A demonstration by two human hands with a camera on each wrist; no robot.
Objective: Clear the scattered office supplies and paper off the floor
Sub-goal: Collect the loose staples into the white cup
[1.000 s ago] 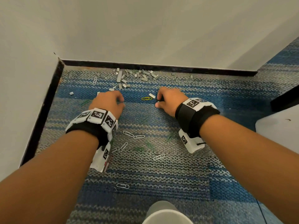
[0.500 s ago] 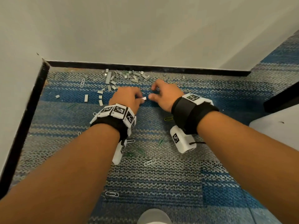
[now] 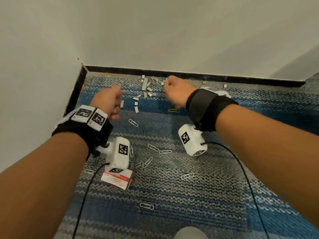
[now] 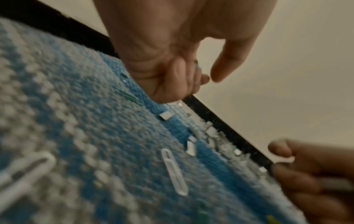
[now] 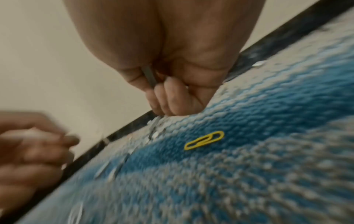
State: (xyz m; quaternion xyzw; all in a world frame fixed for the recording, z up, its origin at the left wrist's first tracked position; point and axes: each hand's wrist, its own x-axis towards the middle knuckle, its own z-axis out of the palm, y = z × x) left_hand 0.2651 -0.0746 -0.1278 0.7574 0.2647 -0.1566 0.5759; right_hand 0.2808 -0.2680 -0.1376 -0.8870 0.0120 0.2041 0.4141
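Staple strips [image 3: 148, 87] lie scattered on the blue-and-grey carpet [image 3: 181, 195] against the black baseboard [image 3: 189, 74], with silver paper clips [image 3: 152, 147] spread nearer to me and a yellow paper clip [image 5: 204, 140] just beside my right hand [image 3: 176, 91]. That hand is curled at the pile — I see a grey staple strip [image 5: 149, 76] clamped between its fingers. My left hand [image 3: 107, 102] hovers near the corner, fingers curled; what it holds, I cannot tell. A small red-and-white box [image 3: 117, 179] sits under my left wrist.
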